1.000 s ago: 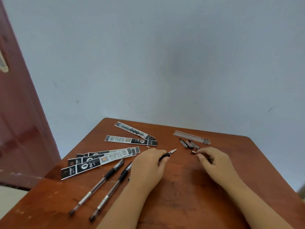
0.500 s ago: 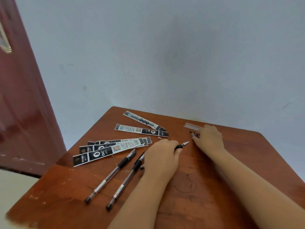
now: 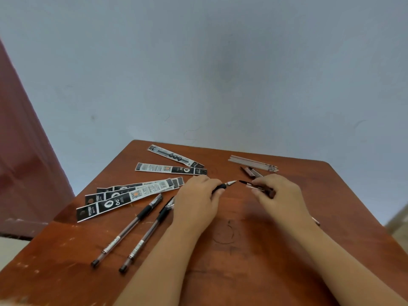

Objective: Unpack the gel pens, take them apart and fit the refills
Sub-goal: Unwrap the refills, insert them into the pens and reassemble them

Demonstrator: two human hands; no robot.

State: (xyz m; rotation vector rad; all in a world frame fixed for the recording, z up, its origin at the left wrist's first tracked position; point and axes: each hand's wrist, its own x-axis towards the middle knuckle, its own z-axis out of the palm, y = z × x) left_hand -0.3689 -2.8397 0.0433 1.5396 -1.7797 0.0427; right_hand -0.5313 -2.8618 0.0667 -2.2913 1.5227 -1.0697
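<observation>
My left hand (image 3: 197,198) grips a gel pen (image 3: 224,187) by its black grip, silver tip pointing right. My right hand (image 3: 279,192) pinches a pen cap (image 3: 254,185) with a black clip, held just right of the pen tip with a small gap between them. A bundle of refills (image 3: 251,162) lies at the table's far right. Two more caps (image 3: 250,171) lie just in front of the bundle. Two capped gel pens (image 3: 130,228) lie side by side to the left of my left forearm.
Several flat black-and-white pen wrappers (image 3: 125,196) fan out on the left of the wooden table (image 3: 242,250), with two more wrappers (image 3: 171,168) near the far edge. A pale wall stands behind the table; a red door (image 3: 24,162) is at the left.
My right hand came back from the refills and caps at the far right, now holding a cap close to the pen tip. My left hand kept its grip on the pen.
</observation>
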